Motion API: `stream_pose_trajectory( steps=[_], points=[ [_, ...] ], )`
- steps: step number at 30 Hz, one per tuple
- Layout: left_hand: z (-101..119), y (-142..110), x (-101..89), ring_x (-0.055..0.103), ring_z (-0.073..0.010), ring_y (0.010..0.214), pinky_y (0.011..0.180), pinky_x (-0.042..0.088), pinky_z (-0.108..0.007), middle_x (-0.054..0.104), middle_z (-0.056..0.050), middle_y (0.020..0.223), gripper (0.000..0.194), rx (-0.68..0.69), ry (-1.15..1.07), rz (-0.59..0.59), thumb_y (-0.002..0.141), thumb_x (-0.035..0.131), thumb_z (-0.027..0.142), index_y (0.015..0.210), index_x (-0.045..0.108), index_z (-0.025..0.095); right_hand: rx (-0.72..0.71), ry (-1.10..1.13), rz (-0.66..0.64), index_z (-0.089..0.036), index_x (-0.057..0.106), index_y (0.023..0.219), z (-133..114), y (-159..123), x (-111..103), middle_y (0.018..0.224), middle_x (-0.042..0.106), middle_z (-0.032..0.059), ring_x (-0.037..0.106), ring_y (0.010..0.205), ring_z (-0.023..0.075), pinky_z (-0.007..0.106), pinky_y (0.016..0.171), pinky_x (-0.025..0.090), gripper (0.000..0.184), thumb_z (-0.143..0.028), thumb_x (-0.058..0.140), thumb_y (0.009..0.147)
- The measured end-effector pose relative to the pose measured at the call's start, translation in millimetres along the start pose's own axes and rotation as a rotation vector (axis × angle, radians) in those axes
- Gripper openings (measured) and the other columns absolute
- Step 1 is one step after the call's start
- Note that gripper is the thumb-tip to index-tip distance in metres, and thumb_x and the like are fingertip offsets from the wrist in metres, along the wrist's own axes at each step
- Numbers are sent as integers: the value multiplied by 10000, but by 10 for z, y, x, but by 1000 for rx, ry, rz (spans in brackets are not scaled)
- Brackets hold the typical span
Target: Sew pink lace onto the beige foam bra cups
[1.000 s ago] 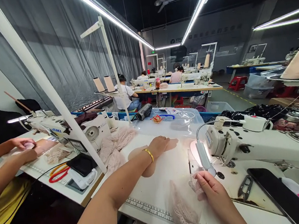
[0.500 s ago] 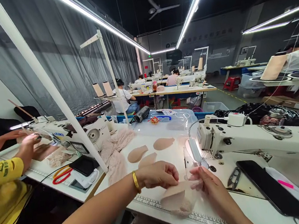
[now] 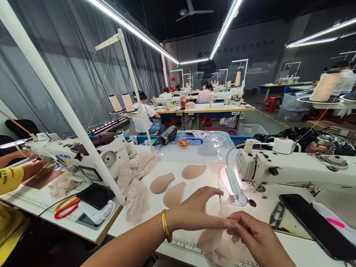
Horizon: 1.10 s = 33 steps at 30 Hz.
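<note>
My right hand (image 3: 255, 232) is closed, thumb against fingers, on the edge of a sheer beige lace fabric piece (image 3: 222, 250) that hangs over the table's front. My left hand (image 3: 195, 211), with a gold bracelet (image 3: 166, 225) at the wrist, stretches above the fabric, its fingers apart. Its thumb reaches the right fingertips and partly hides the cloth there. Beyond it lie flat beige cut pieces (image 3: 174, 194), rounded with one pointed end. The lit needle area of a white sewing machine (image 3: 236, 197) is just past both hands.
Thread snips (image 3: 277, 214) and a black phone (image 3: 317, 225) lie on the right. More beige lace (image 3: 136, 198) is heaped left of the cut pieces. A white pole (image 3: 62, 104) rises at left, near a co-worker's yellow sleeve (image 3: 0, 181). A clear plastic bin (image 3: 199, 150) stands behind.
My left hand has opened from a pinch on the fabric, fingers spreading towards the machine. My right hand has come lower, still on the fabric, which has shifted right.
</note>
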<state>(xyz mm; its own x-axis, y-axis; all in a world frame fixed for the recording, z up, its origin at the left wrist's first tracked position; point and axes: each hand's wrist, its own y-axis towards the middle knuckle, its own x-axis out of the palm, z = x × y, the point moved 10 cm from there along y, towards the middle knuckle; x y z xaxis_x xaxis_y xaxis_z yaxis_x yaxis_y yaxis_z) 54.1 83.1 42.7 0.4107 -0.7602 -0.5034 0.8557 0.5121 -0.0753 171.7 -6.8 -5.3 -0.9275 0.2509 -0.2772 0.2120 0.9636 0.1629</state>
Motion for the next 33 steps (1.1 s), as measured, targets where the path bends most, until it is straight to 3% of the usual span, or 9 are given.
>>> stream_pose_trajectory(
  steps=[3,8,14,20,22,25,27,30,33],
  points=[
    [113,2,119,573,-322,1212,1059,464,-484,607,-165,1341,738,166,262,-13,716,862,433,1349,569,192,3,-33,-14,-274,743,863,37,27,13,744,712,-4,616,680,185,280,697,474,413,-669,635,922],
    [107,-26,81,613,-196,870,800,496,-316,679,-75,976,179,317,428,145,875,621,193,1047,654,154,79,-28,2,-242,717,890,326,96,-102,718,719,19,620,652,189,283,629,483,474,-708,635,905],
    [49,-39,-101,620,-138,782,697,469,-227,721,-18,860,113,131,61,95,886,664,250,915,740,171,126,19,42,-219,728,1020,413,120,-277,768,719,35,611,650,186,302,636,512,571,-754,547,940],
    [44,-5,289,579,-110,688,646,454,-214,658,19,758,100,17,-8,-42,850,680,257,881,722,171,154,110,85,-244,746,1108,289,-64,-417,948,779,64,674,817,198,292,741,565,511,-704,587,954],
    [10,27,376,592,-133,715,680,483,-247,663,4,799,119,24,68,-12,844,670,250,930,700,173,90,38,26,-261,735,1159,212,-123,-381,983,787,57,719,866,200,276,763,591,430,-626,665,942],
    [98,60,389,631,-246,1033,885,532,-371,674,-116,1206,530,174,178,43,755,796,340,1229,622,177,-140,-167,-21,-304,715,1200,-42,-198,-335,936,790,10,760,820,161,208,726,605,260,-445,677,985],
    [109,75,454,625,-265,1089,915,529,-383,648,-118,1287,717,219,191,-81,694,865,404,1316,569,205,-355,-293,-10,-325,695,1223,-308,-262,-311,971,800,-1,774,810,147,185,714,611,220,-345,656,1008],
    [-36,76,461,613,-151,744,661,480,-246,660,25,871,387,95,211,-278,788,794,375,1100,621,226,-609,-440,65,-318,661,1265,-654,-342,-295,1016,798,24,777,843,174,237,771,632,266,-261,655,1005],
    [70,94,119,552,-123,647,589,399,-229,597,53,734,174,200,466,-51,819,702,214,954,593,214,-699,-525,190,-284,626,1313,-750,-301,-296,964,774,41,743,771,181,277,737,624,306,-228,625,1013]
  ],
)
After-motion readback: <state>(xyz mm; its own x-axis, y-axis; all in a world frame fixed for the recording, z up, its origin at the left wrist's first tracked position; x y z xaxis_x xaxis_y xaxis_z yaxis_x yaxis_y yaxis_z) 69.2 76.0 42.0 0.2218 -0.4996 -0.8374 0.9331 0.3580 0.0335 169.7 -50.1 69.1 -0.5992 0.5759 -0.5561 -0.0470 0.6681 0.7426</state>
